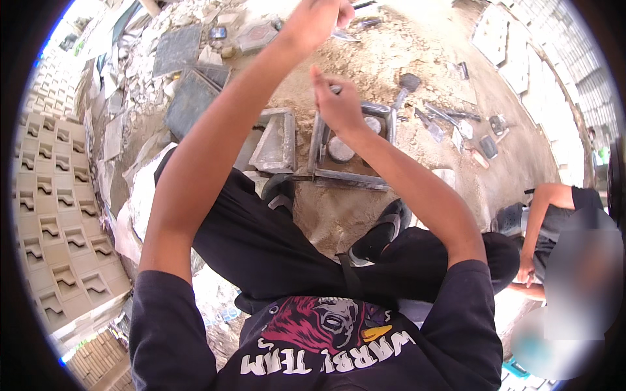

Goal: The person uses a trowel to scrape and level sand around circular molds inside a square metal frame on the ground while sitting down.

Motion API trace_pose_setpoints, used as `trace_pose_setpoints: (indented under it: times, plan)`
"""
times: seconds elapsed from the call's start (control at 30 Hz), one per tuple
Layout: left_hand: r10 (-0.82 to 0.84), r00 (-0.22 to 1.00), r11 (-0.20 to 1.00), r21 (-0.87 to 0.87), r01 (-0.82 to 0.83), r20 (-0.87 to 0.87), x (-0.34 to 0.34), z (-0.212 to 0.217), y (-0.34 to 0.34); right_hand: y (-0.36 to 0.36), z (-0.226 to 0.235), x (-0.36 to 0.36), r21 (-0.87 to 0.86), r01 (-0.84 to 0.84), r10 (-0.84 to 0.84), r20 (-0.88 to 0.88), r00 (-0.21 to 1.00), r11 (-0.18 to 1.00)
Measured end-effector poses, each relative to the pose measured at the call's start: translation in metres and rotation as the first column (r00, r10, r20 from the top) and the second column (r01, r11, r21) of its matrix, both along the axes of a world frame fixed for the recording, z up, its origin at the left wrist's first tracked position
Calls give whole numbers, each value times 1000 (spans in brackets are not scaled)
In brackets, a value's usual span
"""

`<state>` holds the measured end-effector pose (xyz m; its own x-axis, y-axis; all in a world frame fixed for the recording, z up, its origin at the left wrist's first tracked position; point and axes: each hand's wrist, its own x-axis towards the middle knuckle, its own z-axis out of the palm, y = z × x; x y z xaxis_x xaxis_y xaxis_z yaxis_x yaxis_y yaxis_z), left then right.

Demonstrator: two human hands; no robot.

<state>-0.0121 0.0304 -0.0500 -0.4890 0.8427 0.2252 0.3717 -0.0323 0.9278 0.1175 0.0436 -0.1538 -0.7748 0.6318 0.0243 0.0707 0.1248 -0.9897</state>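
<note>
My left hand (324, 21) is stretched far forward over the sand, at the top edge of the view. Its fingers look curled; what they hold, if anything, is hidden. A pointed metal blade (346, 37) shows just below and beside it. Above the far left corner of a square grey mould frame (352, 182), my right hand (340, 107) is closed around a small dark round-ended thing (336, 89), too little of which shows to name. Two round pale discs (340, 150) sit inside the frame, partly behind my right hand and forearm.
A pale rectangular tray-like mould (274, 144) stands left of the frame, with dark slabs (190, 107) and rubble beyond. Several trowels (432, 129) and a dark flat tool (409, 82) lie on sand at right. Another person's arm (546, 208) is at far right.
</note>
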Motion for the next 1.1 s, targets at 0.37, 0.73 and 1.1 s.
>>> trace_pose_setpoints:
  times: [0.37,0.73,1.1]
  plan:
    - [-168,760,884,-437,-165,-627,-30,68,-79,-10,83,-5,-103,129,-146,-184,972,986]
    - [-350,763,737,-662,-134,-543,-17,82,-86,3,63,-5,20,98,-95,-134,986,995]
    - [-336,794,719,-682,-131,-507,-30,76,-81,5,0,-16,102,204,-189,-142,972,974]
